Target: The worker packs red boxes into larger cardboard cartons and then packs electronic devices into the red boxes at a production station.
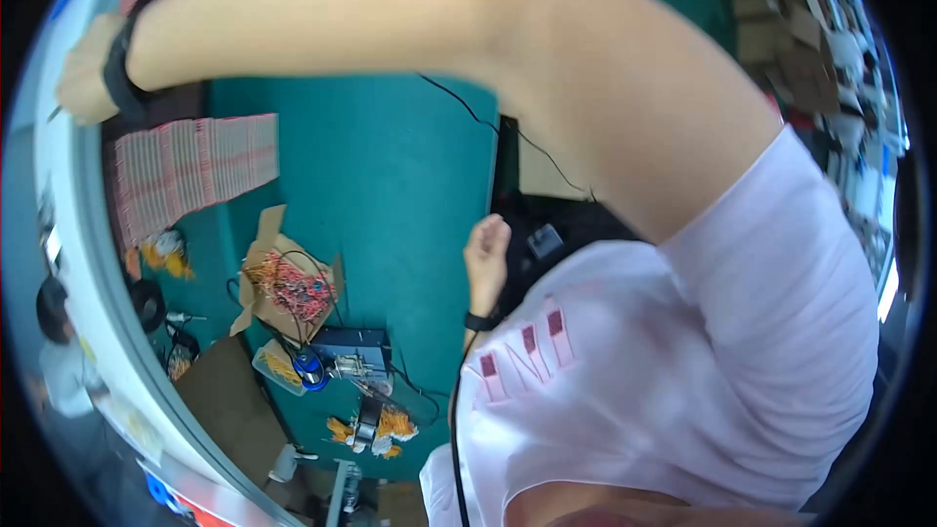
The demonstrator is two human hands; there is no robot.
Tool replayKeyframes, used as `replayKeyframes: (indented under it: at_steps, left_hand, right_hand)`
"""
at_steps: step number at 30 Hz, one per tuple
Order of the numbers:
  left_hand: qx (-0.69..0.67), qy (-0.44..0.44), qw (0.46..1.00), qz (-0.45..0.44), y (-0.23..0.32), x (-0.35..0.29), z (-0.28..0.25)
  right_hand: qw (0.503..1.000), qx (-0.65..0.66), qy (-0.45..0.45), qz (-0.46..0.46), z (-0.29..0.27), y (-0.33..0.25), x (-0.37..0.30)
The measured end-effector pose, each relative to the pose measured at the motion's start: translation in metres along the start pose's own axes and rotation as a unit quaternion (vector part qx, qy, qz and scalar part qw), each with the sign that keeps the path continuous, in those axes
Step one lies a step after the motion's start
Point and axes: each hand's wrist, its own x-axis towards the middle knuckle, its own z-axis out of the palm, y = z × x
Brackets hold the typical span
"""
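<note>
My right arm stretches across the top of the view to the far left. There my right hand, a black band at its wrist, is closed against a white frame rail. Its fingertips are mostly hidden, and a small dark tip shows beside it; what it holds I cannot make out. Close to my body, at the edge of the green table, my left hand is curled closed with nothing visible in it. It also wears a black wristband.
Rows of red-edged pale strips lie below my right forearm. An open cardboard box holds many small red pieces. Near it stand a blue-black bench device, a plastic tub and orange-tipped bundles. Another person is beyond the rail.
</note>
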Motion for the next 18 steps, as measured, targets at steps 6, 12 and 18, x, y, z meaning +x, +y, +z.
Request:
replayKeyframes:
  at_steps: [6, 12, 18]
  left_hand:
    - [0.136, -0.031, 0.989, -0.055, -0.020, 0.016, -0.022]
    - [0.270, -0.097, 0.956, -0.064, -0.035, 0.032, 0.021]
    - [0.301, -0.136, 0.942, -0.063, -0.077, 0.055, 0.099]
  right_hand:
    - [0.966, 0.178, 0.173, 0.067, 0.008, 0.134, -0.229]
    - [0.792, 0.326, 0.278, 0.435, 0.019, 0.234, -0.557]
    - [0.422, 0.479, 0.474, 0.606, 0.125, 0.202, -0.990]
